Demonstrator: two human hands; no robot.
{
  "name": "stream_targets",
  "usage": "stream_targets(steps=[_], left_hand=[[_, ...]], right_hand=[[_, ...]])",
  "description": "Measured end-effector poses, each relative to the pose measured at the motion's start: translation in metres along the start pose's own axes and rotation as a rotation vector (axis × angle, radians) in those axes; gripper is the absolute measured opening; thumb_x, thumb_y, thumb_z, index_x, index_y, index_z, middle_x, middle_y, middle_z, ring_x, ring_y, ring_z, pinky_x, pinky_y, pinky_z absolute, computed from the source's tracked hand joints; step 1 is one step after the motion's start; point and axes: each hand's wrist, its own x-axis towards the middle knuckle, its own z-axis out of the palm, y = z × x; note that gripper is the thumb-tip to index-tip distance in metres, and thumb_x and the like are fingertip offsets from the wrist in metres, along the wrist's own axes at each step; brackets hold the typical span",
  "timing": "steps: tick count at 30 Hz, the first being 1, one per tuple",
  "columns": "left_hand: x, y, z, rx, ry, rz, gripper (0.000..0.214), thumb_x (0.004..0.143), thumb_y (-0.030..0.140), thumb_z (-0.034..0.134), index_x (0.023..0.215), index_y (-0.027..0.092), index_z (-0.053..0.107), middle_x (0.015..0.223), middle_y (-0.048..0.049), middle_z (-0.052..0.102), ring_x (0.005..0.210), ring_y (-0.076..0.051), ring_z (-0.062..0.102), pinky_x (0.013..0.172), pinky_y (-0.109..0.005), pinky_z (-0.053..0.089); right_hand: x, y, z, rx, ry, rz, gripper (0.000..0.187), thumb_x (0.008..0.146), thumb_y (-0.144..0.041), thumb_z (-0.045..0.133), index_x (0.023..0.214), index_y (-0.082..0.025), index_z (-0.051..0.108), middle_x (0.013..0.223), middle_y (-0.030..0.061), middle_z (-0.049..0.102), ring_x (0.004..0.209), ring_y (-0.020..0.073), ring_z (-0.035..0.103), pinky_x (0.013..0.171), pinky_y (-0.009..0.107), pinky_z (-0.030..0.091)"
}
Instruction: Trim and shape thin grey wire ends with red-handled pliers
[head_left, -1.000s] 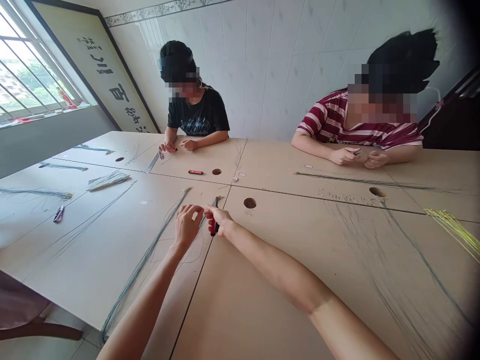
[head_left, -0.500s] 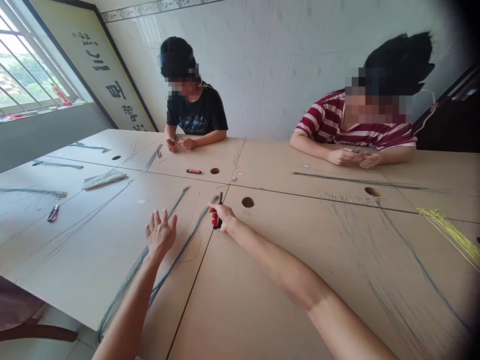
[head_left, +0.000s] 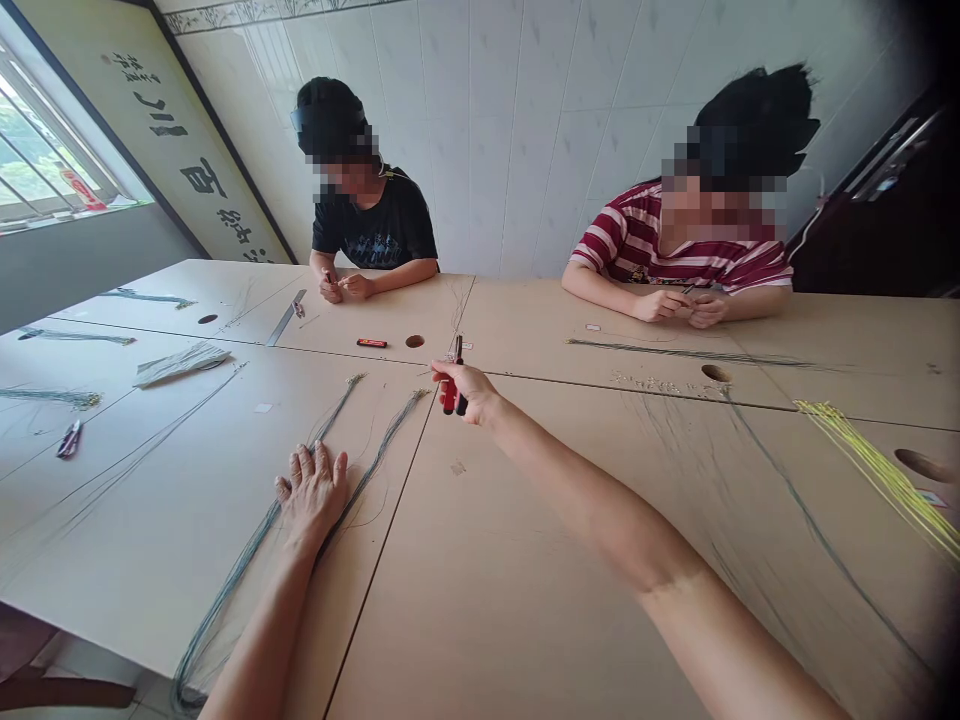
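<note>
Blue-grey strand bundle [head_left: 247, 558] lies on the surface [head_left: 431, 620] in front of the person, its long axis running from the near left edge up and away to the right, where the strands gather into small pale ends. Its middle passes under the left hand [head_left: 311, 495], which is by far the nearer of the two. That hand is palm down, the fingers [head_left: 304, 462] extended and slightly spread, pointing away along much the same line as the strands. It grips nothing; whether it presses on the bundle or only hovers over it is hard to tell from above.

Just right of the left wrist runs a second strand bundle [head_left: 384, 452], nearly parallel to the first, its near part hidden by the forearm. One stray strand curves out beside it. Its far, tipped end lies just left of the right hand [head_left: 469, 390], so at that end the right hand is the closer one.

The right hand's fingers are curled firmly round a red-and-black hand tool [head_left: 450, 397], its handles toward the person and its dark tip pointing away. Well apart to the right, a thinner strand bundle [head_left: 795, 500] slants toward the near right, and beyond it lies a yellow bundle [head_left: 874, 465].
</note>
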Motion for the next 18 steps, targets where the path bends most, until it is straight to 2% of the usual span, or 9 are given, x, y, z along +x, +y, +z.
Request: stream_targets(steps=[3, 5, 7, 13, 18], left_hand=[[-0.002, 0.001, -0.001, 0.008, 0.005, 0.007, 0.07, 0.097, 0.051, 0.014, 0.151, 0.009, 0.03, 0.159, -0.0182, 0.021, 0.148, -0.032, 0.017, 0.115, -0.055, 0.015], [-0.002, 0.001, -0.001, 0.011, 0.009, 0.008, 0.07, 0.097, 0.052, 0.014, 0.15, 0.009, 0.03, 0.159, -0.0184, 0.022, 0.147, -0.032, 0.018, 0.115, -0.055, 0.016], [-0.002, 0.001, -0.001, 0.011, 0.01, 0.008, 0.07, 0.097, 0.052, 0.015, 0.15, 0.009, 0.03, 0.159, -0.0189, 0.022, 0.147, -0.032, 0.018, 0.115, -0.056, 0.015], [0.001, 0.0, 0.0, 0.005, 0.002, 0.007, 0.072, 0.096, 0.053, 0.014, 0.15, 0.009, 0.03, 0.159, -0.0188, 0.021, 0.147, -0.032, 0.018, 0.115, -0.056, 0.015], [0.001, -0.001, 0.001, -0.001, 0.007, 0.009, 0.072, 0.095, 0.054, 0.015, 0.15, 0.009, 0.031, 0.159, -0.0181, 0.022, 0.147, -0.032, 0.018, 0.115, -0.055, 0.015]], right_hand=[[-0.009, -0.022, -0.006, 0.032, -0.008, -0.068, 0.02, 0.093, -0.03, 0.058, 0.105, -0.014, 0.062, 0.099, 0.0044, 0.065, 0.079, 0.0129, 0.063, 0.07, 0.03, 0.055], [-0.016, -0.038, -0.01, 0.064, -0.015, -0.12, 0.011, 0.09, -0.023, 0.062, 0.084, -0.014, 0.064, 0.074, -0.0015, 0.062, 0.056, 0.006, 0.053, 0.055, 0.021, 0.048], [-0.025, -0.055, -0.016, 0.096, -0.027, -0.174, 0.014, 0.087, -0.021, 0.065, 0.075, -0.015, 0.063, 0.063, -0.0043, 0.058, 0.047, 0.0043, 0.045, 0.049, 0.02, 0.042], [-0.062, -0.11, -0.035, 0.14, -0.053, -0.33, 0.013, 0.085, -0.022, 0.067, 0.074, -0.017, 0.062, 0.06, -0.0074, 0.055, 0.046, 0.0028, 0.044, 0.051, 0.019, 0.041], [-0.102, -0.153, -0.046, 0.083, -0.038, -0.514, 0.028, 0.095, -0.024, 0.052, 0.069, -0.016, 0.062, 0.059, -0.0078, 0.053, 0.046, 0.0012, 0.044, 0.058, 0.022, 0.042]])
